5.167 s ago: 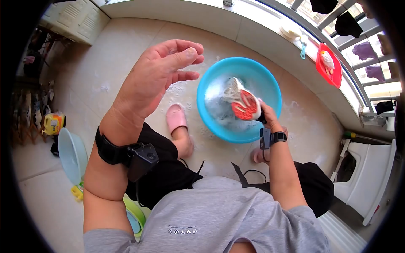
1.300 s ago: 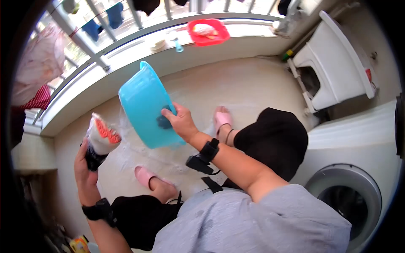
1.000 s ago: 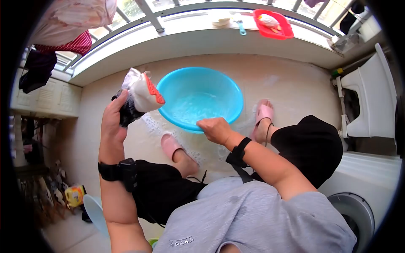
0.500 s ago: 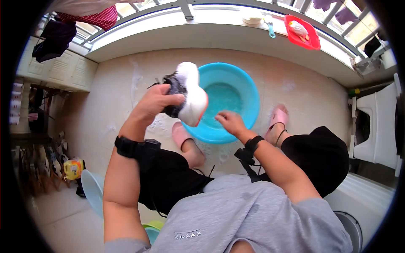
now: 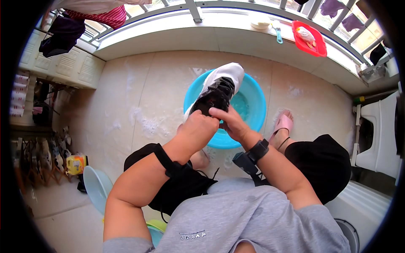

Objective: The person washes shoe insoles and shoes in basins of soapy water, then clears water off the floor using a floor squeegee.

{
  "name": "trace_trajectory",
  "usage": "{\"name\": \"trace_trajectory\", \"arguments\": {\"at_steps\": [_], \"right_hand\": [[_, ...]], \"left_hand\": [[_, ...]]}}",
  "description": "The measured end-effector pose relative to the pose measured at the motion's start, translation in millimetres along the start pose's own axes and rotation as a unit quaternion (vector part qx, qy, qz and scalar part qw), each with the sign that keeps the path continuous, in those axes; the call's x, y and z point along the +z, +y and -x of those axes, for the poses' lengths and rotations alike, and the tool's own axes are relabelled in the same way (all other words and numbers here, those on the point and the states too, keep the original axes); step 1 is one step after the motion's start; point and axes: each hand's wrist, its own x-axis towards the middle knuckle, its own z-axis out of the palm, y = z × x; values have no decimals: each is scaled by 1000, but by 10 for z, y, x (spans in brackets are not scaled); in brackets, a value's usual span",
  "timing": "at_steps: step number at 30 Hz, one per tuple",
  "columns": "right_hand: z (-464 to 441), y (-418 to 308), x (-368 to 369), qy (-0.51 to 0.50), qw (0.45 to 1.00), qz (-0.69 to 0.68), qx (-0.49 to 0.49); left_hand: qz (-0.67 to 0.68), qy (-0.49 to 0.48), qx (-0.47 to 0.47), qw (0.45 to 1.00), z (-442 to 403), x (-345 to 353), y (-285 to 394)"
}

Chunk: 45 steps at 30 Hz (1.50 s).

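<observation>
The floor [image 5: 158,80] is wet, with patches of suds, and runs up to a low wall topped by a white ledge [image 5: 236,21]. On the floor stands the blue basin [image 5: 258,107], with water in it; a paler tub [image 5: 95,187] sits well apart at the left. The red tray [image 5: 319,41] rests on the ledge. The shoe [image 5: 220,89], white with a black upper, is held over the basin, toe pointing away from the body. Both hands grip its near end: the left hand [image 5: 199,130] is curled closed on it, the right hand [image 5: 233,123] closed with its thumb on top. Near the tray lies a small blue-handled brush [image 5: 278,36].
</observation>
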Motion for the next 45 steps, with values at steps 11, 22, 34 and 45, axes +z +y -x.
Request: {"name": "trace_trajectory", "arguments": {"at_steps": [11, 22, 34, 45], "right_hand": [[-213, 452, -854, 159, 974, 154, -52], [-223, 585, -1160, 222, 950, 206, 78], [-366, -699, -1353, 138, 969, 187, -83], [1859, -4414, -1436, 180, 841, 452, -237]], "left_hand": [[294, -86, 33, 951, -86, -134, 143], [314, 109, -274, 902, 60, -665, -819], [334, 129, -277, 892, 40, -668, -842], [294, 162, -254, 907, 98, -689, -822]]}}
